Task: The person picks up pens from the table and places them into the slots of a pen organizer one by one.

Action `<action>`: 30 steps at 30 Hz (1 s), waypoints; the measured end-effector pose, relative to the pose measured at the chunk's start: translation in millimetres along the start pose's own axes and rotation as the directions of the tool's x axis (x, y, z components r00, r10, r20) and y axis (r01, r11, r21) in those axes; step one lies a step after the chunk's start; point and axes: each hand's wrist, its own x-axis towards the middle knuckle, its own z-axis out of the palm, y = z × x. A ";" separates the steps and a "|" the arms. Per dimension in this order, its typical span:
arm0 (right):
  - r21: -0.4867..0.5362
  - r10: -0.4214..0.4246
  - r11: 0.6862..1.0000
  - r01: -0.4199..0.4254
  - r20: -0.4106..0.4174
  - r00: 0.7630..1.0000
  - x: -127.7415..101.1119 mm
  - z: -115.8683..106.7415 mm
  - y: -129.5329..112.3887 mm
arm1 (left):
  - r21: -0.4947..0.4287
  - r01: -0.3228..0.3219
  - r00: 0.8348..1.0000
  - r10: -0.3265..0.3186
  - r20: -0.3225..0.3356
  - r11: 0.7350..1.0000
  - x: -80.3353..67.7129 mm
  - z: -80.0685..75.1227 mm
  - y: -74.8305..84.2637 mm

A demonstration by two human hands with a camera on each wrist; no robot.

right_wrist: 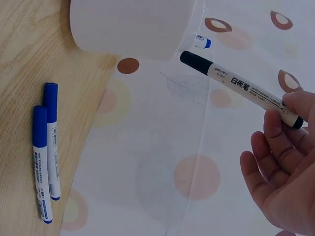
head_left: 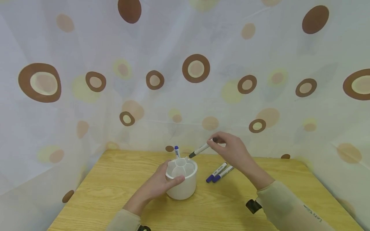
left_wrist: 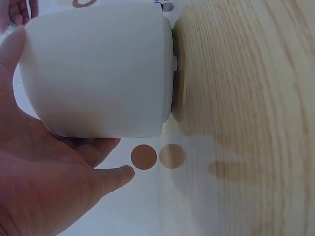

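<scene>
A white round pen holder [head_left: 181, 179] with divided compartments stands on the wooden table [head_left: 110, 189]. My left hand [head_left: 162, 184] grips its side, thumb on the rim; the left wrist view shows the holder's wall [left_wrist: 98, 69] against my palm. One blue-capped marker [head_left: 177, 151] stands in a back compartment. My right hand [head_left: 231, 149] pinches the rear end of a black-capped whiteboard marker [head_left: 200, 149], cap end down and tilted toward the holder's rim. That black-capped marker [right_wrist: 241, 88] hangs close to the holder [right_wrist: 133, 24] in the right wrist view.
Two blue-capped markers [head_left: 219, 172] lie side by side on the table to the right of the holder, also seen as two markers [right_wrist: 47, 147] in the right wrist view. A dotted white curtain [head_left: 185, 80] hangs behind and around the table.
</scene>
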 end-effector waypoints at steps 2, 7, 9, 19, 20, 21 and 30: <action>0.002 -0.005 1.000 0.005 0.005 1.000 0.7 0.2 -2.6 | -0.002 -0.002 1.000 0.002 0.000 1.000 0.9 -0.2 0.3; -0.007 -0.008 1.000 0.008 0.025 1.000 2.5 3.0 -8.0 | -0.012 0.008 1.000 -0.008 0.000 1.000 2.1 -0.4 -0.3; -0.010 -0.013 1.000 0.013 0.034 0.999 2.9 4.8 -9.4 | -0.012 0.010 1.000 -0.010 -0.004 1.000 2.0 -0.4 -0.5; -0.014 0.014 1.000 -0.013 0.082 0.997 5.9 16.4 -11.3 | -0.016 -0.011 1.000 0.011 -0.002 1.000 1.4 -0.7 -0.5; -0.011 0.018 1.000 -0.017 0.089 0.996 6.6 17.8 -11.5 | -0.019 -0.011 1.000 0.011 0.001 1.000 1.4 -0.6 -0.4; -0.009 0.022 1.000 -0.021 0.094 0.995 7.2 18.9 -11.6 | -0.021 -0.010 1.000 0.010 0.003 1.000 1.3 -0.5 -0.4; 0.005 0.045 0.999 -0.046 0.108 0.993 12.2 29.6 -9.2 | -0.022 -0.004 1.000 0.004 0.005 1.000 -0.4 0.7 0.1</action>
